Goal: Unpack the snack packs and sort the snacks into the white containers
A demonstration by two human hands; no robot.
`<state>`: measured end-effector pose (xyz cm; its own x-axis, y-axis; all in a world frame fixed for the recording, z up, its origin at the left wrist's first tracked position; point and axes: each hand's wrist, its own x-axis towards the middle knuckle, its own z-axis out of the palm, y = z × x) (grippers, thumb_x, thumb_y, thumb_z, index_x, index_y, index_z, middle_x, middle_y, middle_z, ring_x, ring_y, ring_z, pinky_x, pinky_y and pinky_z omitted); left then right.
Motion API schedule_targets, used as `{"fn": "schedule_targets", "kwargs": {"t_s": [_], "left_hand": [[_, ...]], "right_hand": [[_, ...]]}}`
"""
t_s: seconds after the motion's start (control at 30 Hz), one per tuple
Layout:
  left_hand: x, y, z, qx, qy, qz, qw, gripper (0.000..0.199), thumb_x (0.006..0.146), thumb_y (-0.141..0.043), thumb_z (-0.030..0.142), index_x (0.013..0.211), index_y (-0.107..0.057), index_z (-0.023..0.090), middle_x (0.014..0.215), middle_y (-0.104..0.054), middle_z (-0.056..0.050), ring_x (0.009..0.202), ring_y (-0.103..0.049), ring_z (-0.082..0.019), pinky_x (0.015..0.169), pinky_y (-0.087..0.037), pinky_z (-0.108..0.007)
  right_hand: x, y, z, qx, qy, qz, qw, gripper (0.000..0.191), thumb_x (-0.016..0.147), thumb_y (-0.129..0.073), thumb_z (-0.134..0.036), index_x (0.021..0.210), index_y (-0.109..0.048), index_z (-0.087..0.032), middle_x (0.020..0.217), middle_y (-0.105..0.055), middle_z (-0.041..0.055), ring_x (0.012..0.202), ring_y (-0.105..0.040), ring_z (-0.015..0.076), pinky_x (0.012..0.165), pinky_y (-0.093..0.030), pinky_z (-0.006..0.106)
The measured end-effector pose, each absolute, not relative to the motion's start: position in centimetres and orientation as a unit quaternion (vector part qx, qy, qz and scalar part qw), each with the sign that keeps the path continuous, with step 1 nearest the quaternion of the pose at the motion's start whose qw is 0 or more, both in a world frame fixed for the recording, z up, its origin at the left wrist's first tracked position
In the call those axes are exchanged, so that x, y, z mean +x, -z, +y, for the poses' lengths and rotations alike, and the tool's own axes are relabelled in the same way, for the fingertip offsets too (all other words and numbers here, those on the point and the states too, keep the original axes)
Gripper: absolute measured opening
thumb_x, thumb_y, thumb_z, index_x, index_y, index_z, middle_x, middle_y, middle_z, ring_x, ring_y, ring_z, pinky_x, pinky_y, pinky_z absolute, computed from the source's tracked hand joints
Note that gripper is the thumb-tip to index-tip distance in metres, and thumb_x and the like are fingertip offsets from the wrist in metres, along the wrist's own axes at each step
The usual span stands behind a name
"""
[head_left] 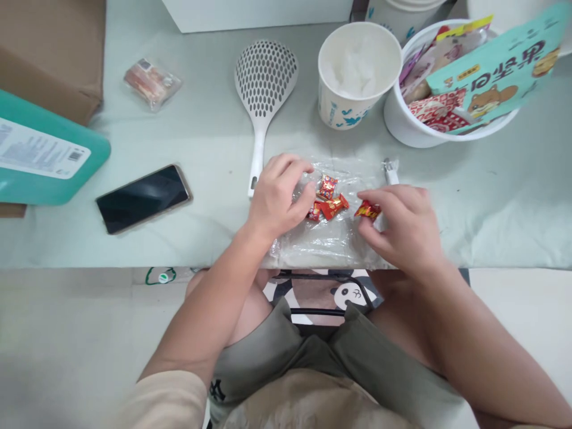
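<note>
Several small candies in shiny red wrappers (334, 207) lie together on a clear plastic bag (326, 241) spread flat near the table's front edge. My left hand (279, 193) rests on the bag's left side, beside the candies, its thumb and index finger apart with nothing visible between them. Over the bag's right part, my right hand (402, 223) pinches one red and yellow wrapped candy (368, 210) between thumb and fingers. Just beyond the right hand is a small white item with a metal tip (391, 171), partly hidden.
Behind the bag stand a slotted skimmer (267, 77) lying flat, a paper cup (344, 104) with white crumpled contents, and a white tub (413, 128) of snack packets. Leftward are a phone (143, 199), a wrapped packet (152, 83), a teal container (53, 185) and a cardboard box (53, 53).
</note>
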<state>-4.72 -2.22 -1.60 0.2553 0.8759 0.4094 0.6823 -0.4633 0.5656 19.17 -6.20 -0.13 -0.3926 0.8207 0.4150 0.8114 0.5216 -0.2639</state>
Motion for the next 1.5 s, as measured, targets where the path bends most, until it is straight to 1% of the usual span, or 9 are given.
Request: {"fn": "schedule_targets", "kwargs": {"t_s": [0.13,0.4,0.53,0.77,0.9,1.07,1.17,1.3,1.5], "left_hand": [[-5.3,1.3,-2.4,0.784,-0.326,0.506,0.155,0.017,0.091,-0.054,0.021,0.101,-0.067,0.021,0.110,-0.072,-0.009,0.108,-0.066,-0.025,0.098,-0.055,-0.043],[-6.1,1.2,-3.0,0.837,-0.288,0.425,0.188,0.022,0.082,-0.061,0.013,0.101,-0.070,0.019,0.113,-0.071,-0.009,0.106,-0.065,-0.026,0.096,-0.054,-0.044],[-6.4,1.2,-3.2,0.845,-0.267,0.415,0.205,0.033,0.080,-0.059,0.007,0.110,-0.069,0.018,0.116,-0.070,-0.009,0.109,-0.064,-0.026,0.099,-0.054,-0.043],[-6.4,1.3,-3.1,0.859,-0.229,0.410,0.204,0.041,0.080,-0.059,0.005,0.118,-0.067,0.016,0.120,-0.069,-0.011,0.111,-0.064,-0.027,0.096,-0.053,-0.042],[-6.2,1.0,-3.1,0.856,-0.223,0.417,0.210,0.038,0.079,-0.059,0.009,0.115,-0.068,0.016,0.119,-0.070,-0.011,0.108,-0.065,-0.028,0.096,-0.053,-0.043],[-5.9,0.3,-3.4,0.864,-0.202,0.409,0.213,0.038,0.076,-0.069,0.022,0.114,-0.070,0.018,0.121,-0.072,-0.010,0.114,-0.064,-0.031,0.101,-0.050,-0.048],[-5.6,0.2,-3.5,0.872,-0.170,0.416,0.194,0.032,0.080,-0.072,0.032,0.109,-0.072,0.018,0.114,-0.074,-0.009,0.112,-0.064,-0.034,0.097,-0.050,-0.050],[-5.3,0.3,-3.5,0.877,-0.150,0.421,0.174,0.017,0.086,-0.066,0.025,0.101,-0.071,0.018,0.099,-0.075,-0.008,0.106,-0.065,-0.031,0.094,-0.051,-0.047],[-5.8,0.1,-3.5,0.838,-0.238,0.429,0.239,0.029,0.079,-0.068,0.020,0.108,-0.069,0.018,0.105,-0.076,-0.007,0.105,-0.067,-0.027,0.098,-0.052,-0.044]], "right_hand": [[17.5,0.1,-5.5,-0.473,-0.029,-0.828,0.299,0.033,0.090,-0.061,-0.015,0.121,-0.067,-0.024,0.104,-0.077,0.0075,0.093,-0.072,0.0246,0.083,-0.050,0.039],[15.9,0.7,-4.7,-0.443,-0.077,-0.875,0.178,0.035,0.090,-0.058,-0.012,0.121,-0.071,-0.024,0.120,-0.078,0.0069,0.110,-0.068,0.0278,0.090,-0.043,0.042],[16.6,1.0,-4.7,-0.449,-0.095,-0.874,0.162,0.033,0.092,-0.060,-0.015,0.122,-0.070,-0.025,0.113,-0.079,0.0072,0.108,-0.068,0.0287,0.091,-0.044,0.044],[18.5,0.5,-4.3,-0.429,-0.174,-0.851,0.248,0.042,0.087,-0.057,-0.010,0.124,-0.069,-0.024,0.113,-0.075,0.0097,0.100,-0.071,0.0270,0.083,-0.054,0.042],[18.3,0.4,-4.1,-0.503,-0.190,-0.781,0.317,0.038,0.088,-0.060,-0.018,0.125,-0.067,-0.026,0.108,-0.074,0.0092,0.091,-0.069,0.0267,0.081,-0.056,0.044],[16.5,1.1,-3.4,-0.565,-0.214,-0.724,0.334,0.038,0.088,-0.060,-0.022,0.125,-0.062,-0.024,0.106,-0.074,0.0083,0.082,-0.068,0.0236,0.078,-0.057,0.043],[15.4,1.4,-2.7,-0.555,-0.231,-0.736,0.311,0.041,0.086,-0.055,-0.019,0.127,-0.060,-0.022,0.111,-0.074,0.0101,0.091,-0.071,0.0259,0.083,-0.059,0.044],[14.5,1.9,-2.0,-0.552,-0.203,-0.761,0.274,0.047,0.083,-0.050,-0.015,0.129,-0.061,-0.019,0.124,-0.073,0.0141,0.113,-0.070,0.0323,0.095,-0.057,0.051],[13.9,1.8,-2.0,-0.552,-0.186,-0.783,0.217,0.046,0.088,-0.051,-0.022,0.133,-0.061,-0.016,0.128,-0.071,0.0186,0.116,-0.067,0.0364,0.094,-0.056,0.052]]}}
